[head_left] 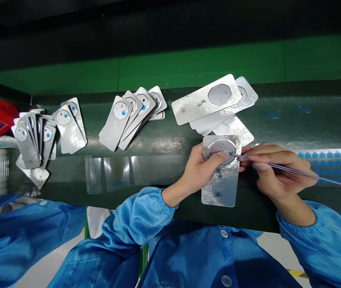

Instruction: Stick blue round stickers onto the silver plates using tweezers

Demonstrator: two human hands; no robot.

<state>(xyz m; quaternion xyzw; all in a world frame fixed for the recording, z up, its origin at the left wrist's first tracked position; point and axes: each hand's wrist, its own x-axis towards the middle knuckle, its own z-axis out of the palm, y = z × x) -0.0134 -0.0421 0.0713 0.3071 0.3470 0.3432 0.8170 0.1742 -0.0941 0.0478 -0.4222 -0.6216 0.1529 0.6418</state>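
Observation:
My left hand (199, 170) grips a shiny metal plate (223, 192) with rounded corners and an octagonal recess near its top. The left thumb presses into that recess, beside a small blue dot (230, 152) partly hidden by it. Between the thumb and fingers of my right hand (281, 170) are slim metal tweezers (290, 169), whose tips reach the blue dot. Right fingertips also come up to the plate's right edge; whether they touch it I cannot tell. Just beyond lies a fanned stack of similar plates (200, 100), with no blue dots showing on the top one.
Plates with blue dots lie in a fan (113, 128), a pair (73, 134) and a heap (29, 148) to the left. A sheet of blue stickers (335, 162) lies right. At far left are a red bin (1, 116) and another person's blue sleeve (38, 228).

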